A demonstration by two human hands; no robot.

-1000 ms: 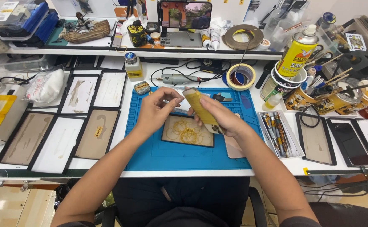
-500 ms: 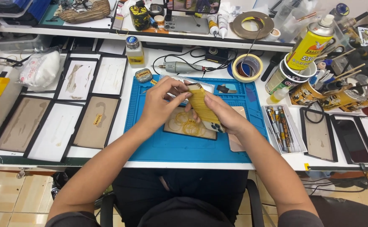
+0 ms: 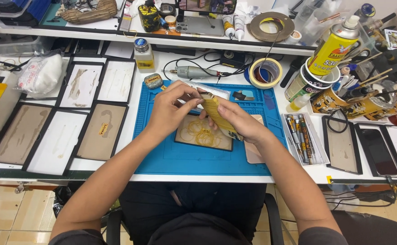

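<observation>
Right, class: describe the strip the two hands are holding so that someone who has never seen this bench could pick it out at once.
Start at the blue work mat in the middle of the white bench. Above the dark-framed panel lying on it, the left hand and right hand meet around a yellow-tan ribbon strip. It is the only thing lifted off the mat, flat and narrow, unlike the tape rolls behind.

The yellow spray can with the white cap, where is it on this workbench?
In the head view, the yellow spray can stands at the far right, tilted, beyond the blue work mat, next to the roll of tape and cups of tools.
</observation>
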